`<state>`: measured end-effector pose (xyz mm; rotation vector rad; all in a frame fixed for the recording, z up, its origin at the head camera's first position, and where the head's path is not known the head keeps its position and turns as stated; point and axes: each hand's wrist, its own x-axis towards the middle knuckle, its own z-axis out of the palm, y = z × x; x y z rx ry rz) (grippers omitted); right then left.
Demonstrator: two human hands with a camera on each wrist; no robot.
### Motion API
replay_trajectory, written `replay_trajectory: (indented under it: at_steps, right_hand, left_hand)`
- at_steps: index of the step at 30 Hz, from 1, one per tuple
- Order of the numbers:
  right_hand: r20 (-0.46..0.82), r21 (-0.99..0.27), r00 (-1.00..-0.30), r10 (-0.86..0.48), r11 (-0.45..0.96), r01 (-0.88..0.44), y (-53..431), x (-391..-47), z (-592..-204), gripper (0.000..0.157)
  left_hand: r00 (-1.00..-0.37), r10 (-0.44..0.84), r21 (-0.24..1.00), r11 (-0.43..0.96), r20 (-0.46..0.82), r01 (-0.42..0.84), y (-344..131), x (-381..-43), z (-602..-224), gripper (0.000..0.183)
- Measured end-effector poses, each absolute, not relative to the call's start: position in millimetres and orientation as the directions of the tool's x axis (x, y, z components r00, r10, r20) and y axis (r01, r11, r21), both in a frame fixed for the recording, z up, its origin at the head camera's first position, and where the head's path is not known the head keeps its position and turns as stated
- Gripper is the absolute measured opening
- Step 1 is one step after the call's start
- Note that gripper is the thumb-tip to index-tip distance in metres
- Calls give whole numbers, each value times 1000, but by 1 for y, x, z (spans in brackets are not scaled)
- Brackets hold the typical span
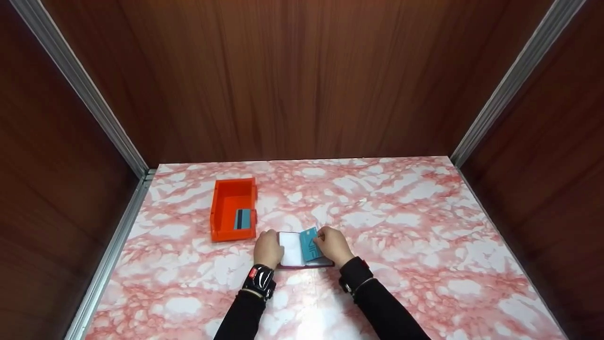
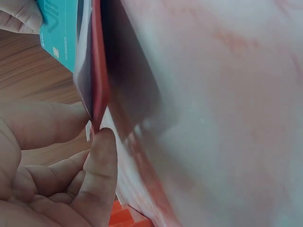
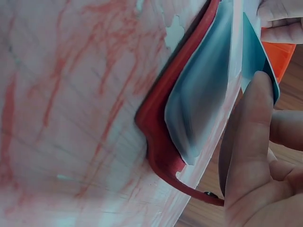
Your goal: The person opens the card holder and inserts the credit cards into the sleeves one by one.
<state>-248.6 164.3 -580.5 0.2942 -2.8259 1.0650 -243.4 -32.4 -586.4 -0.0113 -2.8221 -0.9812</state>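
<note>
A red card holder [image 1: 291, 267] lies open on the table, with pale plastic sleeves [image 3: 203, 90] inside. My left hand [image 1: 268, 249] pinches its left edge; in the left wrist view the thumb and a finger close on the red cover [image 2: 100, 71]. Between the thumb and fingers of my right hand [image 1: 335, 243] is a teal bank card [image 1: 309, 245], tilted over the right-hand sleeves. The right wrist view shows the card [image 3: 255, 56] gripped by one end beside the upright sleeves. A strap with a snap [image 3: 210, 194] sticks out from the holder's cover.
To the left behind my left hand stands an orange bin [image 1: 232, 193]. Another teal card [image 1: 245, 219], black stripe up, leans in its near right corner. The table [image 1: 401, 226] has a red and white marbled top, with wood-look panels [image 1: 283, 85] at the back and sides.
</note>
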Motion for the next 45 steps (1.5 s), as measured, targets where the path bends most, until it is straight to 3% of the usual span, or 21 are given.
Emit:
replay_trajectory:
  at_steps: [13, 45]
  right_hand:
    - [80, -659, -985, -153, 733, -167, 163, -250, -583, 13]
    - [85, -622, -986, -140, 766, -162, 140, -250, -585, 17]
  left_hand:
    - [-993, -39, 605, 795, 115, 39, -34, -244, -589, 19]
    - [-995, -54, 637, 771, 87, 13, -35, -244, -591, 19]
